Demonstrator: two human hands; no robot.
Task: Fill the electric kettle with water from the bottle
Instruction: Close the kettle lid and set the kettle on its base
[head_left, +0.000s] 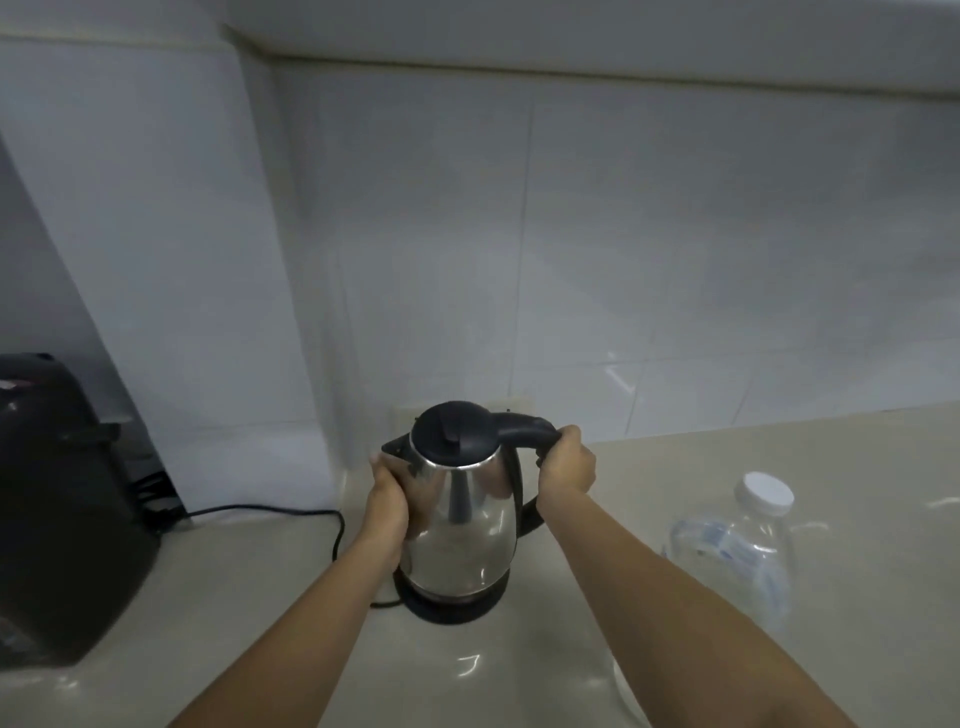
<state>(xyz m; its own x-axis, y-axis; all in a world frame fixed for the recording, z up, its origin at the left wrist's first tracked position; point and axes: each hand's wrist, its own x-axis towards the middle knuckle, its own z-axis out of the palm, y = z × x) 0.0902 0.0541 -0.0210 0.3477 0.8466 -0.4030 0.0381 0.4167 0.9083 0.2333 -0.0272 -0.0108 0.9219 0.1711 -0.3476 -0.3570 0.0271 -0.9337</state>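
A shiny steel electric kettle with a black lid, shut, stands on its black base on the beige counter. My right hand is wrapped around the kettle's black handle at the top right. My left hand presses against the kettle's left side, just below the spout. To the right stands a large clear plastic water bottle with a white cap on, untouched; my right forearm crosses in front of its lower left part.
A black appliance sits at the left edge of the counter. A black cord runs along the counter from it toward the kettle's base. White tiled wall rises right behind the kettle.
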